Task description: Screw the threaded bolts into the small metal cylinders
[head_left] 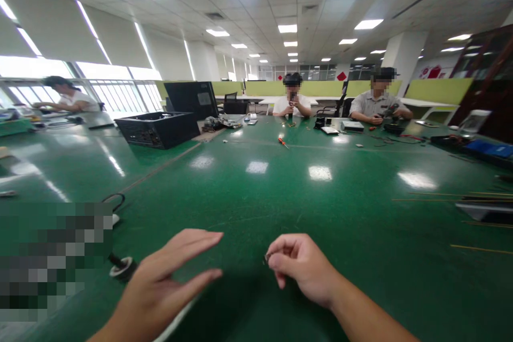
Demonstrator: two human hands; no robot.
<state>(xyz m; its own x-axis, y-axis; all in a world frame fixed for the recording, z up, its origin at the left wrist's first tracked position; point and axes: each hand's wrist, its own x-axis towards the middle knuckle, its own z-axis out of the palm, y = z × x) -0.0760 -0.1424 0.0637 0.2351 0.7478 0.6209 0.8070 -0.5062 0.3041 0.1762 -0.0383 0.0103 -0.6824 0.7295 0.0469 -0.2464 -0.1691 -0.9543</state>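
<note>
Above the near part of the green tabletop (248,203), my left hand (172,267) is open, its thumb and fingers spread apart with nothing between them. To its right, my right hand (300,264) is closed in a pinch. A tiny dark piece (266,258) shows at the thumb and fingertips; it is too small to name. Just left of my left hand stands a small round object with a pale rim (123,268), partly covered by the wrist.
A black computer case (158,129) stands at the far left. An orange screwdriver (282,142) lies mid-table. Thin yellowish rods (481,248) lie at right. Two people (292,101) sit across the table, another person (66,97) at far left. A blurred patch hides the lower left.
</note>
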